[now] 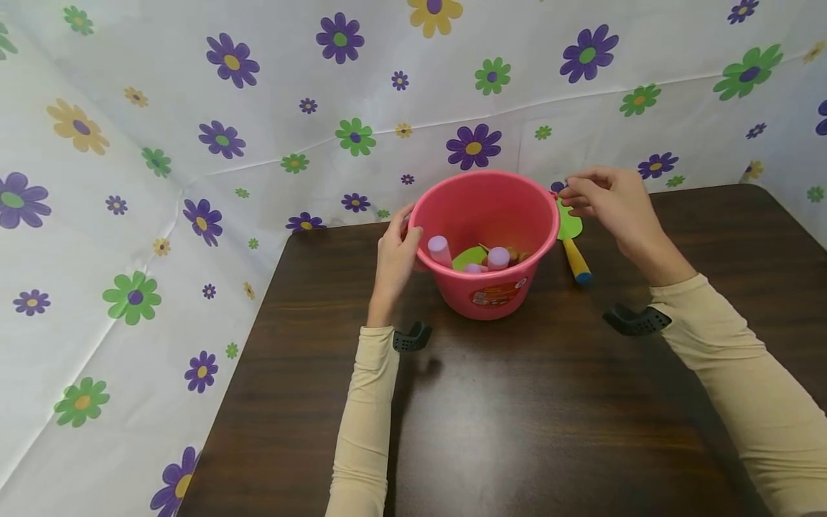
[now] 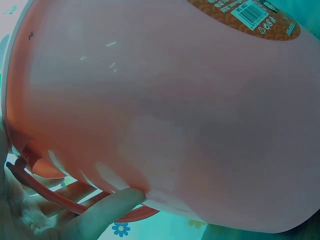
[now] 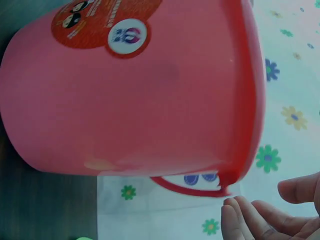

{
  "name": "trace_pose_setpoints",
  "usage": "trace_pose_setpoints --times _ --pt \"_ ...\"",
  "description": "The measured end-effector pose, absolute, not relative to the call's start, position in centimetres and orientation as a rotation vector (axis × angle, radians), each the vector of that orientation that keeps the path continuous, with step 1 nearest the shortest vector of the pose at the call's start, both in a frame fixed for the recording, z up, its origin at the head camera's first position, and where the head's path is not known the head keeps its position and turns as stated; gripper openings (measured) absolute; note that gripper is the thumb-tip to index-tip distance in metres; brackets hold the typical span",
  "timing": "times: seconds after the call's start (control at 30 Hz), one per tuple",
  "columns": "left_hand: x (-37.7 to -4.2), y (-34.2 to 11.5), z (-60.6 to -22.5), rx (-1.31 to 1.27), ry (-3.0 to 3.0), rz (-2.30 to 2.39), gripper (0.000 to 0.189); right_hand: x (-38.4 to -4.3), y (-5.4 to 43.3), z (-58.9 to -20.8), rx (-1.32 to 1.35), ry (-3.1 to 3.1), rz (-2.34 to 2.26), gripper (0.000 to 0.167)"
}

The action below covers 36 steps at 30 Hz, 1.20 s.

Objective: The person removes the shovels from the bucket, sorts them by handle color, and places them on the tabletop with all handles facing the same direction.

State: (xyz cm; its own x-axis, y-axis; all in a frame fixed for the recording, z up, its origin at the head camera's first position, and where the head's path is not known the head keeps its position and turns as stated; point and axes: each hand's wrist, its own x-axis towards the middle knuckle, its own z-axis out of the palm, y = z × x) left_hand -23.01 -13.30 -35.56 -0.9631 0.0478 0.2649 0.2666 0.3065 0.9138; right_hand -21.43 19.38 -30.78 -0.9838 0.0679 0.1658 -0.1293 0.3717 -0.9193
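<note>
A pink bucket [image 1: 481, 294] stands on the dark table, its mouth tipped toward the head camera. My left hand [image 1: 395, 262] holds its left side near the rim. In the left wrist view the thumb [image 2: 117, 202] lies against the outer wall, and the red handle [image 2: 55, 197] passes between thumb and fingers. My right hand [image 1: 614, 205] hovers beside the right rim, fingers loosely bent and holding nothing. Its fingertips are close to the handle's end [image 3: 225, 190]. Inside the bucket are several lilac-tipped pieces [image 1: 439, 248], a green piece [image 1: 469, 258] and small brown things [image 1: 517, 256].
A toy shovel [image 1: 575, 258] with a green blade and yellow handle lies right of the bucket, partly behind it. The dark wooden table [image 1: 491, 424] extends toward me. A white flowered cloth [image 1: 271, 129] hangs along the back and left edges.
</note>
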Motion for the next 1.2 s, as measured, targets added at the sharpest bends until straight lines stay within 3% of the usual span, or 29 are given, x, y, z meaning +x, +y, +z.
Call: trace_pose_setpoints --times 0.53,1.2 --pt "-22.3 -13.0 -35.8 -0.272 -2.37 -1.724 0.054 -20.4 16.5 -26.5 0.171 -2.545 1.572 0.049" --pt "-22.5 -13.0 -35.9 -0.293 -2.356 -1.708 0.054 -20.0 14.7 -26.0 0.354 -2.67 1.515 0.042"
